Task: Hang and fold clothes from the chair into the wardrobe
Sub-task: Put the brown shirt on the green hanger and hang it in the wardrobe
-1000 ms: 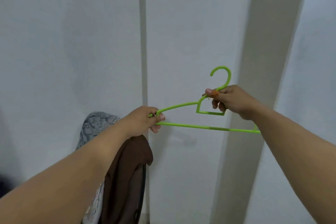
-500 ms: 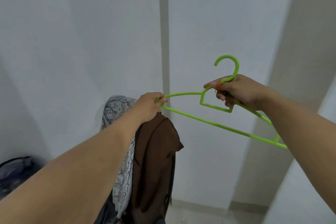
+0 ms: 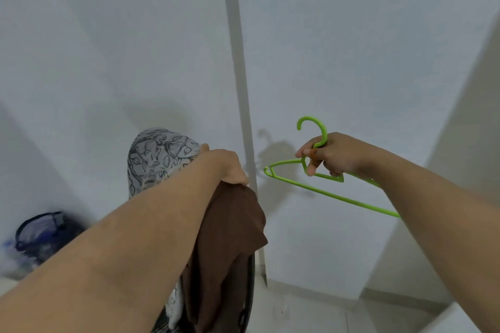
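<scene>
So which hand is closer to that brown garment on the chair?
Left. The left hand rests on top of the brown garment, gripping it. The right hand is off to its right, holding the green hanger clear of it.

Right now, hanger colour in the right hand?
Bright green hanger, in the right hand; head view.

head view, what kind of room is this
Probably a bedroom or laundry corner at home: clothes draped over a chair, a green hanger in the right hand, plain white walls.
</scene>
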